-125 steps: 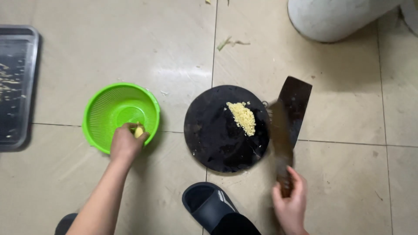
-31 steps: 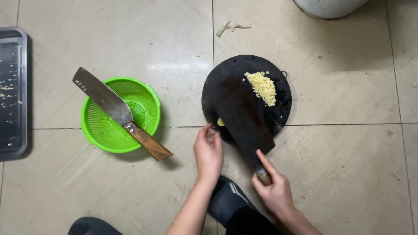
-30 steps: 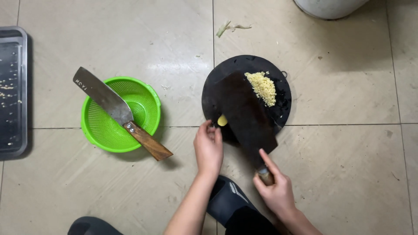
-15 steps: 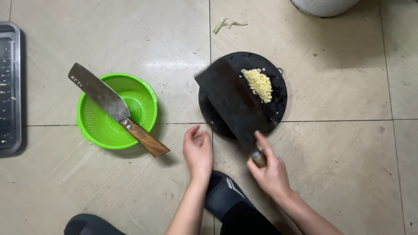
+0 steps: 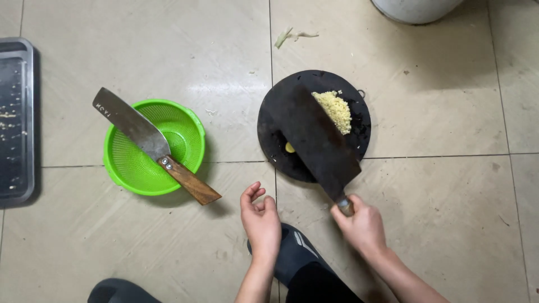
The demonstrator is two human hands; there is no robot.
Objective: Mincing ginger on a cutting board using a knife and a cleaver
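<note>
Tiled floor [image 5: 140, 241], right hand [image 5: 364, 227] gripping cleaver [image 5: 317, 140] over board [image 5: 269, 120], left hand [image 5: 261, 221] open, empty

We see a pale beige tiled floor [image 5: 449, 185] crossed by thin dark grout lines. The round chopping board [image 5: 275, 120] is matte black; on it lies a heap of pale yellow minced food [image 5: 335, 109] and one small yellow piece [image 5: 289, 148]. The cleaver [image 5: 317, 143] held over the board has a dark, almost black blade. We note a bright green mesh colander [image 5: 185, 134], and across it a second cleaver [image 5: 135, 126] with a grey steel blade and a brown wooden handle. The tray [image 5: 17, 118] is dark grey, flecked with pale crumbs. The slipper [image 5: 295, 252] is dark blue-black with light stripes.
</note>
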